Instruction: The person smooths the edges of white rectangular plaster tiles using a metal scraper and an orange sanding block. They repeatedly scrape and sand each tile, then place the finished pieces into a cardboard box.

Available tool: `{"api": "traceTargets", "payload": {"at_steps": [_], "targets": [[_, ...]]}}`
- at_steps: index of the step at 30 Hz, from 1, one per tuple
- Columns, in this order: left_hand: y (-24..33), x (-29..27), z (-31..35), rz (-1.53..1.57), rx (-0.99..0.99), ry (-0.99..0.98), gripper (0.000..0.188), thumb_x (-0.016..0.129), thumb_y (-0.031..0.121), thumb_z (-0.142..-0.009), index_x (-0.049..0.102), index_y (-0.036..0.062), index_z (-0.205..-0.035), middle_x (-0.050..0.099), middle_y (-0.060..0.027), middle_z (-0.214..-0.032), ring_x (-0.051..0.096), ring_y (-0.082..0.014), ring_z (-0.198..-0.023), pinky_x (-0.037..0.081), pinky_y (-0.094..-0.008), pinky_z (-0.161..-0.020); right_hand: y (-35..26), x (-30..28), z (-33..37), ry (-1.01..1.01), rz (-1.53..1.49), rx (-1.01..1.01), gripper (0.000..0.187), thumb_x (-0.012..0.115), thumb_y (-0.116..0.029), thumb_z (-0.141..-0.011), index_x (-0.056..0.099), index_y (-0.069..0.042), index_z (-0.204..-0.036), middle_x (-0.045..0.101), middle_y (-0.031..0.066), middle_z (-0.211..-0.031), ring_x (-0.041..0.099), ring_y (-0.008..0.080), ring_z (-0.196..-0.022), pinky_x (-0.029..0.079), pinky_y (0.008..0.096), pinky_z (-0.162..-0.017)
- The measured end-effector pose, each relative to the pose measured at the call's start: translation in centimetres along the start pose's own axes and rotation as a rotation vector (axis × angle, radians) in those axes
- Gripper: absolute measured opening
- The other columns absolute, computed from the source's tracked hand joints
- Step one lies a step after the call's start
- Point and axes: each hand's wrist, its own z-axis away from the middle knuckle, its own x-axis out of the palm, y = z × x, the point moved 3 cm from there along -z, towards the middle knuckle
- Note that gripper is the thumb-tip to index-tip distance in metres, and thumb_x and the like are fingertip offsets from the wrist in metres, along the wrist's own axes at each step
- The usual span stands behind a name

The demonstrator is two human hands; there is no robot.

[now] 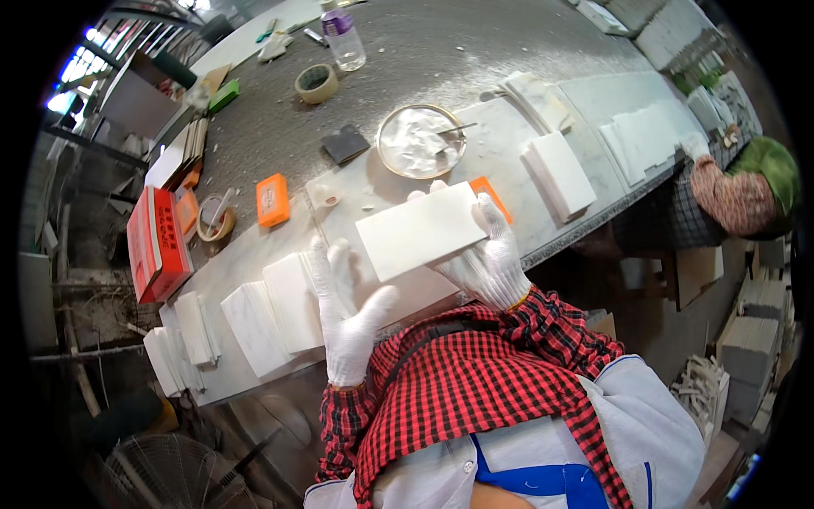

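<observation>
Both my hands wear white knit gloves. A white rectangular stone tile [418, 235] is tilted up above the worktop, with my right hand [494, 265] gripping it at its right end; the thumb is on the edge and fingertips show behind the far edge. My left hand [349, 327] is open beside the tile's left end, fingers spread, holding nothing. Just left of that hand, white tiles [292, 301] lean in a row on the worktop. Beyond the held tile sits a round bowl [381, 158] of white paste with a thin metal tool in it. An orange piece [492, 200] shows partly behind the tile.
A stack of white tiles [560, 176] stands at right, near a co-worker [738, 182] in a green head covering. Leftward are an orange box [272, 200], a red box [157, 246] and a dark square pad [345, 144]. Farther back stand a tape roll [333, 87] and a plastic bottle [342, 38].
</observation>
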Motion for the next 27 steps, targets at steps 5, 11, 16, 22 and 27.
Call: {"api": "traceTargets", "payload": {"at_steps": [5,11,16,22,27], "targets": [[-4.1,3.8,1.0,0.725,-0.482,0.001,0.061,0.060,0.010,-0.103,0.035,0.0007,-0.158,0.050,-0.0130,-0.152,0.054,-0.0301,-0.135,0.045,-0.0448,-0.113,0.5,-0.7,1.5,0.102,0.260,-0.082,0.065,0.062,-0.037,-0.105,0.040,-0.010,-0.159,0.048,0.0145,-0.157,0.046,0.0328,-0.146,0.042,0.0546,-0.119],[-5.4,3.4,-1.4,0.698,-0.318,0.113,0.043,0.048,0.023,-0.113,0.044,0.0052,-0.151,0.058,-0.0106,-0.144,0.059,-0.0263,-0.130,0.048,-0.0475,-0.112,-1.7,-2.6,4.5,0.213,0.884,0.123,0.063,0.070,-0.010,-0.097,0.045,0.002,-0.154,0.060,0.0123,-0.143,0.060,0.0209,-0.130,0.052,0.0368,-0.107],[-6.5,3.0,-2.0,0.777,-0.375,0.132,0.045,0.046,0.027,-0.114,0.043,0.0032,-0.152,0.058,-0.0118,-0.146,0.058,-0.0273,-0.134,0.048,-0.0464,-0.113,-2.6,-1.7,4.9,0.272,1.190,0.199,0.063,0.079,-0.008,-0.090,0.053,0.003,-0.147,0.066,0.0123,-0.135,0.064,0.0161,-0.121,0.053,0.0318,-0.103],[-7.7,4.4,-2.5,0.874,-0.413,0.116,0.044,0.044,0.029,-0.114,0.047,0.0021,-0.150,0.058,-0.0123,-0.147,0.057,-0.0276,-0.135,0.046,-0.0460,-0.115,-4.1,-2.2,4.5,0.317,1.370,0.224,0.054,0.075,-0.015,-0.096,0.056,0.004,-0.143,0.071,0.0119,-0.122,0.069,0.0141,-0.105,0.057,0.0289,-0.086],[-9.3,4.0,-2.8,0.800,-0.432,0.088,0.044,0.043,0.027,-0.114,0.048,0.0004,-0.149,0.059,-0.0148,-0.145,0.059,-0.0289,-0.133,0.049,-0.0460,-0.113,-5.5,-4.5,4.3,0.384,1.325,0.279,0.039,0.065,-0.017,-0.103,0.063,0.002,-0.137,0.072,0.0060,-0.111,0.066,0.0093,-0.092,0.055,0.0248,-0.080]]}}
